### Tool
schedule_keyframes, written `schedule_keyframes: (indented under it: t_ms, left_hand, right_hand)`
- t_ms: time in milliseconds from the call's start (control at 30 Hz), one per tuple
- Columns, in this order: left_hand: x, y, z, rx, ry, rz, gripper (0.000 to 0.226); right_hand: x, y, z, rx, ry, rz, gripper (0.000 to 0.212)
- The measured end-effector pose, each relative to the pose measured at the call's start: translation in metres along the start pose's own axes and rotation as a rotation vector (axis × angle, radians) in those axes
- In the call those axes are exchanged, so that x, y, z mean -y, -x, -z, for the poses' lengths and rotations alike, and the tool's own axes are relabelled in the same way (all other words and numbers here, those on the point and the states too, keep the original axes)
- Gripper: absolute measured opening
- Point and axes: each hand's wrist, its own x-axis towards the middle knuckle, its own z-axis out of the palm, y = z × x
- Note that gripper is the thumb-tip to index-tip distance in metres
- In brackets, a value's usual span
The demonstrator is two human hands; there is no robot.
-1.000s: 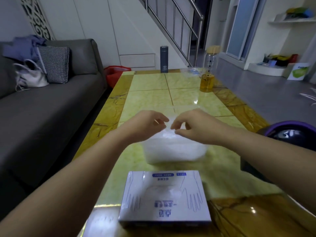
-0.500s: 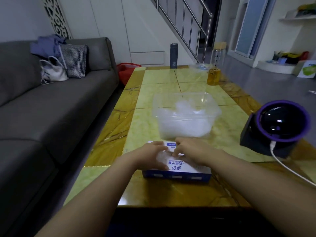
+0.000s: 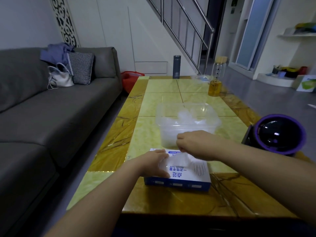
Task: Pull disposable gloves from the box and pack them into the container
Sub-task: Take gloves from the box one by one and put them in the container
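A flat blue-and-white glove box lies near the front edge of the yellow marble table. My left hand rests flat on the box's left side, holding it down. My right hand pinches a thin clear glove that stretches up out of the box opening. Just behind the box stands a clear plastic container holding a heap of crumpled clear gloves.
A purple-rimmed black round device sits at the table's right edge. A jar of amber liquid and a grey flask stand at the far end. A grey sofa runs along the left.
Both hands left the container and came down to the box. Since then my right hand has lifted, drawing a glove out, while my left hand stays on the box.
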Motion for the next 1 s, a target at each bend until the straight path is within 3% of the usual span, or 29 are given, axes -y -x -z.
schedule_keyframes:
  t_ms: [133,233,333,400,500,633,733,833,1000]
  left_hand:
    - [0.0,-0.002,0.001,-0.009,0.027,-0.041,0.063]
    - [-0.003,-0.001,0.01,-0.014,0.086,-0.033,0.065]
    - [-0.009,0.007,0.031,0.021,0.567,-0.109,0.062]
    - [-0.015,0.016,0.047,0.054,0.965,-0.193,0.076]
    - [-0.021,0.016,0.063,0.021,1.203,-0.247,0.091]
    - [-0.037,0.006,0.081,-0.07,1.159,-0.189,0.053]
    - [-0.037,-0.002,0.099,-0.221,0.997,-0.075,0.074]
    - [-0.033,-0.003,0.113,-0.244,0.913,-0.017,0.083]
    - [-0.042,-0.014,0.129,-0.295,0.868,-0.064,0.048]
  right_hand:
    - [-0.03,0.006,0.043,-0.175,-0.048,-0.148,0.016]
    - [-0.051,0.015,0.077,-0.37,-0.148,-0.233,0.01]
    - [-0.062,0.028,0.095,-0.411,-0.157,-0.235,0.01]
    - [-0.063,0.036,0.098,-0.409,-0.159,-0.232,0.009]
    - [-0.065,0.042,0.095,-0.415,-0.153,-0.225,0.007]
    - [-0.066,0.044,0.091,-0.432,-0.179,-0.226,0.007]
    - [-0.071,0.044,0.09,-0.445,-0.184,-0.231,0.008]
    - [-0.078,0.043,0.09,-0.454,-0.194,-0.233,0.008]
    - [-0.089,0.03,0.088,-0.435,-0.179,-0.243,0.009]
